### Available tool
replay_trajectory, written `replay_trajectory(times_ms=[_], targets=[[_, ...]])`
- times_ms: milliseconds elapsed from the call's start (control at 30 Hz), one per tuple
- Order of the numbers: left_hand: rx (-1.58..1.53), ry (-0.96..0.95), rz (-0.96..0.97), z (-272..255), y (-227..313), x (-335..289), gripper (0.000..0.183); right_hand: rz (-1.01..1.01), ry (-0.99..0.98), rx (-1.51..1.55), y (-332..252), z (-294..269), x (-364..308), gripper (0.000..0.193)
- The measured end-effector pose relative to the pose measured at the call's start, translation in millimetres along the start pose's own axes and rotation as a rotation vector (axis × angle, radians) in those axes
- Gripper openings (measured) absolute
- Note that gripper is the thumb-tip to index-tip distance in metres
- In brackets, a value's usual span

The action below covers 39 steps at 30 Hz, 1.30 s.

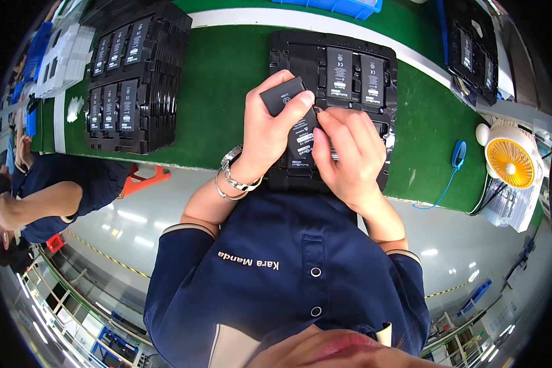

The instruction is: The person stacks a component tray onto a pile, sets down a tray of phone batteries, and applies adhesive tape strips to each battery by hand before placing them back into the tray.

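A flat black battery pack point(281, 98) is tilted up in my left hand point(267, 122), the thumb across its printed face and the fingers behind it. Thumb and fingertips of my right hand point(352, 153) pinch together at the battery's right edge; whatever lies between them is too small to make out. Both hands are over a black plastic tray point(297, 56). Two similar batteries, a left one point(339, 73) and a right one point(372, 80), sit in its far pockets. Another battery point(300, 147) shows under my hands, partly hidden by them.
On the green table point(221, 67), a tall stack of black trays point(159, 80) with batteries stands at the left. Another tray point(472, 55) lies far right. A yellow-and-white fan point(510, 161) and a blue corded item point(459, 153) are at the right. A co-worker's arm point(49, 202) shows at left.
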<state>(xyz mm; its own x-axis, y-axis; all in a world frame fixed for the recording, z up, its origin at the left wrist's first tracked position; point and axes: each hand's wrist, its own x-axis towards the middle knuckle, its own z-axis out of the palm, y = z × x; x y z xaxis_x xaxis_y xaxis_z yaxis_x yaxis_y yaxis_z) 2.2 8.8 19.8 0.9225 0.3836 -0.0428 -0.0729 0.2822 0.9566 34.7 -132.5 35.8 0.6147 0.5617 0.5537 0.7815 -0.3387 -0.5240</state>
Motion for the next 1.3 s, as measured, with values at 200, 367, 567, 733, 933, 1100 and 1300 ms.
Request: replay_trajectory(times_ms=[200,367,567,733,933,1100,1300], targets=[[0.017,-0.057,-0.065,-5.3,-3.3,3.6,0.017,0.033,-0.091,0.178,14.2,-10.1,3.3,0.02],[0.038,-0.105,-0.068,-3.2,-1.4,1.2,0.017,0.534,-0.139,0.684,21.7,-11.1,3.2,0.014],[0.069,-0.165,-0.084,-2.1,-5.1,0.3,0.016,0.644,-0.232,0.776,22.5,-9.3,2.7,0.018],[0.06,-0.198,-0.114,-1.5,-6.1,1.7,0.016,0.594,-0.179,0.674,21.8,-7.0,-0.4,0.018],[0.004,-0.215,-0.172,-2.3,-5.7,3.1,0.016,0.641,-0.16,0.816,22.7,-5.3,-1.8,0.018],[-0.015,-0.231,-0.185,-1.1,-6.0,3.6,0.016,0.689,-0.213,0.778,23.8,-6.8,-1.8,0.019],[-0.004,-0.269,-0.19,-2.0,-8.0,6.4,0.017,0.705,-0.232,0.837,28.5,-9.1,-1.4,0.02]])
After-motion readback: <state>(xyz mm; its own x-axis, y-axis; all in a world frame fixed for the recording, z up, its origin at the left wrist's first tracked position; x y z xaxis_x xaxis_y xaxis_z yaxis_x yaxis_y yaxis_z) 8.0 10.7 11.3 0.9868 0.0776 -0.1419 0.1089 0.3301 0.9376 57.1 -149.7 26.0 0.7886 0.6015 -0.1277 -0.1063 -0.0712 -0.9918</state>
